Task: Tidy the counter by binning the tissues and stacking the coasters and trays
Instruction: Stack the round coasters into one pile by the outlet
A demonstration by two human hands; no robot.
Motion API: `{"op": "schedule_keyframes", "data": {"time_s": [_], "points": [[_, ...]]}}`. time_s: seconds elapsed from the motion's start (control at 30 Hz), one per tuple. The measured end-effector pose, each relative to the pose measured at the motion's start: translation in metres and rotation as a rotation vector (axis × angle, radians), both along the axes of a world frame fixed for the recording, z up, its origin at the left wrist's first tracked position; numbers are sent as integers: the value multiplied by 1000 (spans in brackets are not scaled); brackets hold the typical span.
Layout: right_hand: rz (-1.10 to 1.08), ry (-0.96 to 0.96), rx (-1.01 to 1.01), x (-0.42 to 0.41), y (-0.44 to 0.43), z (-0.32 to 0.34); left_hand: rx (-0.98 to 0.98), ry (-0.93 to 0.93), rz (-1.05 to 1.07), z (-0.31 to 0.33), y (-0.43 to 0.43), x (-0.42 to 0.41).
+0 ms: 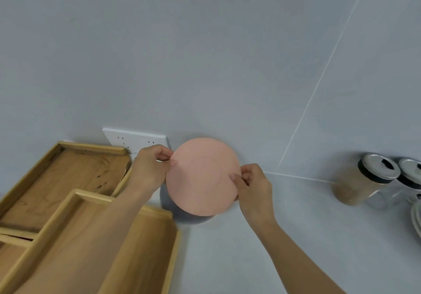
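We pinch the pink coaster [202, 176] at opposite edges, left hand [149, 168] and right hand [252, 183] closed on it; looks light, bendy.

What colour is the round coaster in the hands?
Pink coaster, seen best in the head view.

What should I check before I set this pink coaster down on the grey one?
1. Both hands grip the pink coaster: left hand and right hand pinch opposite edges, ok.
2. Coaster level: tilted, not ok.
3. Lined up over the grey coaster: offset, not ok.
4. Grey coaster's top clear: mostly hidden, cannot tell.
5. Trays clear of the drop spot: ok.
6. Jars out of the way: ok.
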State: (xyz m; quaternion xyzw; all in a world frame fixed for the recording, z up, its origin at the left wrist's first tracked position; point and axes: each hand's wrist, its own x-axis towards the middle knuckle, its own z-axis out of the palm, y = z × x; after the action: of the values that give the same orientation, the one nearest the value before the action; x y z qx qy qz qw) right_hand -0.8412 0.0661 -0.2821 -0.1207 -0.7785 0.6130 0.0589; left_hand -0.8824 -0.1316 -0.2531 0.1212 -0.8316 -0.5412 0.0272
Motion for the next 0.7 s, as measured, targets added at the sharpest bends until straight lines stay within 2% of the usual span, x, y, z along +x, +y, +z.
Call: {"op": "schedule_keyframes", "data": {"time_s": [0.23, 0.3, 0.43, 0.53, 0.7], "points": [[8, -117, 76, -24, -24, -33, -111, -76, 38, -43, -22, -22], [17, -144, 136, -27, -27, -39, -198, -86, 38, -51, -25, -24], [62, -176, 385, -31, -32, -50, -454, -110, -23, -63, -23, -26], [73, -111, 583, -29, -31, -52, -655, -167, -63, -65, -21, -28], [141, -56, 763, -29, -24, -51, -729, -213, -174, -61, -24, -24]]}}
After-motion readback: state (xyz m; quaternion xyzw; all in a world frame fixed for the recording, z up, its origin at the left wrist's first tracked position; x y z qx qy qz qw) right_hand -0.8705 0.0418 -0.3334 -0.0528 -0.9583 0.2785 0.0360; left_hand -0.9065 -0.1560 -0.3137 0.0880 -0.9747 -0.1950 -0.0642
